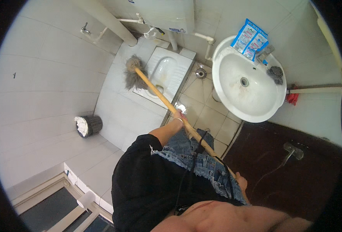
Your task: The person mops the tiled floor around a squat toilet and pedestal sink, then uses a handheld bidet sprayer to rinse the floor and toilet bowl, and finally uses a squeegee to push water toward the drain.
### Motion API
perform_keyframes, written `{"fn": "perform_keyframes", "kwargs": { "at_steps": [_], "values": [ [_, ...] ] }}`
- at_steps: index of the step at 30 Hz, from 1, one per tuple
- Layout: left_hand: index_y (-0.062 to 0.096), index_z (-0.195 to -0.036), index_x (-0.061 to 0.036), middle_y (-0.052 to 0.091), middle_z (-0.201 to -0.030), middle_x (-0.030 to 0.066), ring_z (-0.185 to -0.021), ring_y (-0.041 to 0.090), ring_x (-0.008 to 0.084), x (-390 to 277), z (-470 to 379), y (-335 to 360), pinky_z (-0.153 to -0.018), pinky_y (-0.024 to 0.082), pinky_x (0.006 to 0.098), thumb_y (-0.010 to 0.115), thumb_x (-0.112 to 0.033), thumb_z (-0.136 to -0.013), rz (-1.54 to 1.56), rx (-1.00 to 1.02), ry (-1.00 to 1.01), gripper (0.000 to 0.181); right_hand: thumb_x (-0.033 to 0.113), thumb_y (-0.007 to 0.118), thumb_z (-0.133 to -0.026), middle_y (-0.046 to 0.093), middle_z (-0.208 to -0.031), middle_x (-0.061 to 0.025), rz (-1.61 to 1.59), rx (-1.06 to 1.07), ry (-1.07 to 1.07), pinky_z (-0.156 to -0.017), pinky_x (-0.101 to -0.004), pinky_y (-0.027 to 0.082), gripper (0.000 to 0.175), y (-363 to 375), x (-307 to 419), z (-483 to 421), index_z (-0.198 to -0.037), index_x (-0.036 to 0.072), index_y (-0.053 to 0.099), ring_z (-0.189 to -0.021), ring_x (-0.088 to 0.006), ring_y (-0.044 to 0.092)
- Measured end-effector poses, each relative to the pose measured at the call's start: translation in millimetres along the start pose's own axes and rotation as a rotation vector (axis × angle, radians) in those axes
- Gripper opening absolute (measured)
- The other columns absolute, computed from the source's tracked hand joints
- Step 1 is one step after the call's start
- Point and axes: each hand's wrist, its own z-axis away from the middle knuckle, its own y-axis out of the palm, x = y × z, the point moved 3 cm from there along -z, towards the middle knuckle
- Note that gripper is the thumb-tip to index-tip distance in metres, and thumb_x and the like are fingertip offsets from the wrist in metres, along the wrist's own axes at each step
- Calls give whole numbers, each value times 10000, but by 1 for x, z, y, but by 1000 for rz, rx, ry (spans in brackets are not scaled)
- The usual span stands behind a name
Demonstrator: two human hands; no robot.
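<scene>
A string mop runs slantwise across the view on a long wooden handle [155,90]. My left hand [179,116], with a bracelet at the wrist, grips the handle around its middle. Farther back, beside my hip, my right hand [241,182] is around the handle's near end. The grey mop head [135,76] rests on the raised white tile floor [116,84], at the left edge of a white squat toilet [175,62]. Part of the toilet's rim is covered by the strands and the handle.
A white washbasin [231,98] at the right bears a blue-and-white packet [249,40] and a dark scrubber [275,74]. A floor drain [200,73] lies between basin and toilet. Left stands a black bin [94,125]; a brown door [263,156] is at my right.
</scene>
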Motion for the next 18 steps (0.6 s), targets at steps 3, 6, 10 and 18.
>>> {"fn": "perform_keyframes", "kwargs": {
  "at_steps": [3, 6, 10, 18],
  "values": [
    [329, -573, -155, 321, -465, 16, -388, 360, 186, 45, 20, 11, -383, 371, 354, 529, -235, -736, -10, 46, -28, 271, 187, 713, -684, 607, -676, -160, -3, -37, 22, -560, -434, 495, 315, 27, -46, 18, -878, 41, 512, -621, -320, 622],
    [323, -567, -154, 324, -469, 16, -389, 361, 186, 99, 45, 21, -389, 370, 357, 527, -225, -732, -37, 81, -97, 272, 187, 723, -671, 598, -668, -156, 25, -37, 55, -546, -423, 495, 332, 64, -107, 42, -888, 43, 517, -610, -309, 620],
    [325, -566, -152, 328, -473, 18, -392, 364, 188, 177, 84, 38, -403, 376, 358, 528, -225, -727, -152, 104, -176, 269, 187, 726, -663, 585, -651, -152, -23, -24, 138, -530, -405, 492, 354, 110, -171, 102, -911, 41, 520, -581, -297, 608],
    [337, -580, -149, 351, -481, 29, -407, 390, 208, 268, 118, 41, -426, 391, 373, 531, -229, -742, -339, 165, -248, 265, 228, 696, -698, 580, -645, -146, 38, 5, 339, -538, -391, 490, 348, 90, -150, 195, -930, 44, 514, -567, -291, 597]
  ]
}}
